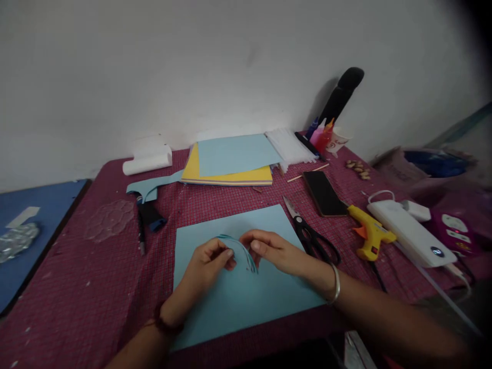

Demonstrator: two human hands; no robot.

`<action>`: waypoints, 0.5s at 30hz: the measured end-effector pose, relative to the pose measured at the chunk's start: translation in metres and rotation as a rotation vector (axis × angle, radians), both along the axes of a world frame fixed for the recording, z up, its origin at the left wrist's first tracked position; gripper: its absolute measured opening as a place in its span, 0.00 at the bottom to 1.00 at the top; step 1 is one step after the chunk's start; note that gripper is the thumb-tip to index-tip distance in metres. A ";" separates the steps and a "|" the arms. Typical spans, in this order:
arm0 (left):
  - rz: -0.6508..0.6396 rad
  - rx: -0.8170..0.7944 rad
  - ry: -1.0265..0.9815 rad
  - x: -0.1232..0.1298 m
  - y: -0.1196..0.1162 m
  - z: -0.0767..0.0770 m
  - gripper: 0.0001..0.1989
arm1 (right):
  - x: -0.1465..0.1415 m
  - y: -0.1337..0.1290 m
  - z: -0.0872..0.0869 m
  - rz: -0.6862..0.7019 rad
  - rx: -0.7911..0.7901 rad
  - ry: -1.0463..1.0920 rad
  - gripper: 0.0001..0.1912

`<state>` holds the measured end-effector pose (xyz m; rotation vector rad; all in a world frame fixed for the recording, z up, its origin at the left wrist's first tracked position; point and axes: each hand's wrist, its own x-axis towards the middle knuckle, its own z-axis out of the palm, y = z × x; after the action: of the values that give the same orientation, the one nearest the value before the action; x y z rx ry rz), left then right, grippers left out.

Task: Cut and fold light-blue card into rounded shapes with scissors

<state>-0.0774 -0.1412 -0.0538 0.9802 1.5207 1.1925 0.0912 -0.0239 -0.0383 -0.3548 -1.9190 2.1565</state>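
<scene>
A small bundle of thin blue paper strips (246, 252) bends in an arc between my hands, its loose ends pointing down and to the right. My left hand (211, 259) pinches the strips between thumb and fingers at their left end. Curled around the right side of the arc is my right hand (271, 249), its thumb and fingertips closed at the strips; the exact contact is partly hidden. Beneath both hands lies a large light-blue paper sheet (226, 307), flat on the table. Black-handled scissors (307, 233) rest at the sheet's right edge, close to my right hand.
A yellow glue gun (371, 233), a phone (325, 193) and a white power bank (411, 233) lie to the right. Behind are stacked colored papers (234, 156), white glue sticks (290, 147) and paint bottles (323, 134). A white roll (148, 163), paper offcut (154, 183) and pen (141, 233) lie left.
</scene>
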 end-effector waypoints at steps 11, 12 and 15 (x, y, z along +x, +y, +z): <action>0.179 -0.036 0.057 0.011 0.002 -0.003 0.06 | -0.004 -0.004 -0.013 -0.025 -0.196 -0.100 0.21; 0.200 -0.042 0.054 0.012 0.003 -0.003 0.06 | -0.004 -0.004 -0.013 -0.032 -0.209 -0.104 0.20; 0.254 -0.044 0.052 0.013 0.003 -0.005 0.05 | -0.004 -0.004 -0.013 -0.042 -0.251 -0.111 0.19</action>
<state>-0.0642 -0.1386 -0.0587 0.8110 1.7454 1.3116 0.0869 -0.0275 -0.0510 -0.5661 -1.6776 2.4009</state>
